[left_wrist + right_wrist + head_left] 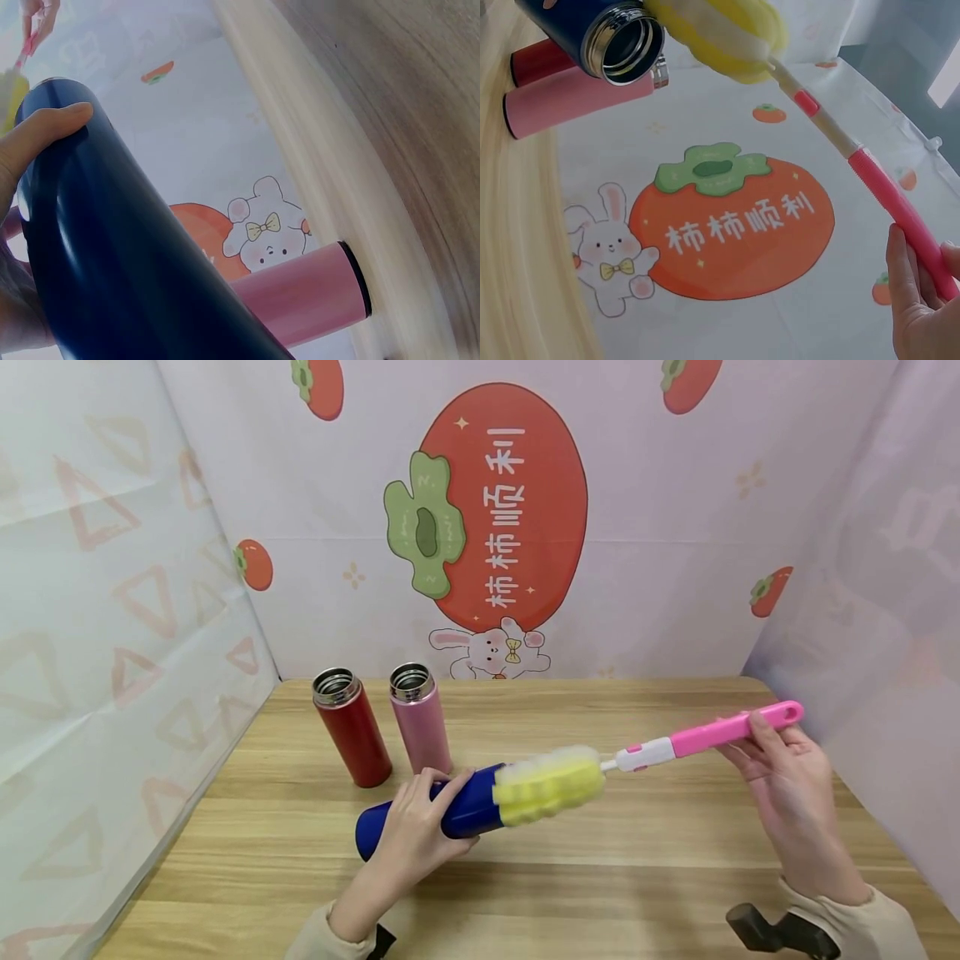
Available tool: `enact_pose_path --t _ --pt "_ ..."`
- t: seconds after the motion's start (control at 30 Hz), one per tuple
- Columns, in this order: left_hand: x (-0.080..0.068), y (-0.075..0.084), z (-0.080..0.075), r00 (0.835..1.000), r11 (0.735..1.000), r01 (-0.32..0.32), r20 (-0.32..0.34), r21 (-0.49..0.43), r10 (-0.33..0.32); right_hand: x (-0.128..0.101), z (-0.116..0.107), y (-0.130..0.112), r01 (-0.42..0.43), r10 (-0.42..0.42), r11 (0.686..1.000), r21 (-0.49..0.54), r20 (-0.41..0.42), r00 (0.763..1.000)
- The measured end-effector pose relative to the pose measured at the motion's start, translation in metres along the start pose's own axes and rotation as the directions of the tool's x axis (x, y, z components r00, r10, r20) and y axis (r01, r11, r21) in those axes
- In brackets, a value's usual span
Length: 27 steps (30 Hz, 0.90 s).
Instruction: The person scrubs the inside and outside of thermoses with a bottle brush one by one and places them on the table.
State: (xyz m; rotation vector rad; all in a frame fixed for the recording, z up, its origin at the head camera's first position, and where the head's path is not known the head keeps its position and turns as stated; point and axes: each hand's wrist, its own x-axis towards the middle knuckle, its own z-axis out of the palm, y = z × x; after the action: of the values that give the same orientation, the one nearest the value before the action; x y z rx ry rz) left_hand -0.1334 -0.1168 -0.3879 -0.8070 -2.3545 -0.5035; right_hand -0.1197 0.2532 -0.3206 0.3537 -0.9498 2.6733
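Observation:
My left hand (422,817) grips a blue vacuum bottle (472,806) round its body, tilted with the mouth toward the right. In the left wrist view the thumb lies along the dark blue bottle (112,225) near its top. My right hand (787,777) pinches the pink handle of a bottle brush (708,737) near its end. The yellow and white sponge head (551,785) is level with the bottle's mouth and overlaps it in the head view. In the right wrist view the sponge head (727,34) lies outside, beside the uncapped steel rim (596,52).
Behind the left hand stand two uncapped bottles, a red one (352,731) and a pink one (422,722). They are upright on the wooden table (600,893). A printed cloth backdrop (637,527) rises behind the table, with cloth at both sides.

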Motion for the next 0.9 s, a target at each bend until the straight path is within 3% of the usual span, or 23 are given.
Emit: enact_pose_path --t 0.17,0.53,0.9 --pt "-0.0003 -0.0018 -0.001 1.0 1.0 0.011 -0.014 0.006 -0.011 -0.0011 -0.0029 -0.0026 -0.023 0.023 0.999 -0.049 0.0 1.0" --pt "-0.0028 -0.002 -0.0041 0.999 0.999 0.038 -0.027 -0.012 -0.038 -0.0024 -0.0056 -0.0042 0.02 -0.012 0.988 -0.153 0.05 0.999" --pt "-0.005 -0.0022 -0.0038 0.999 0.999 0.029 -0.038 -0.037 -0.03 0.0011 -0.0043 -0.0072 0.018 -0.014 0.969 -0.248 0.015 1.0"
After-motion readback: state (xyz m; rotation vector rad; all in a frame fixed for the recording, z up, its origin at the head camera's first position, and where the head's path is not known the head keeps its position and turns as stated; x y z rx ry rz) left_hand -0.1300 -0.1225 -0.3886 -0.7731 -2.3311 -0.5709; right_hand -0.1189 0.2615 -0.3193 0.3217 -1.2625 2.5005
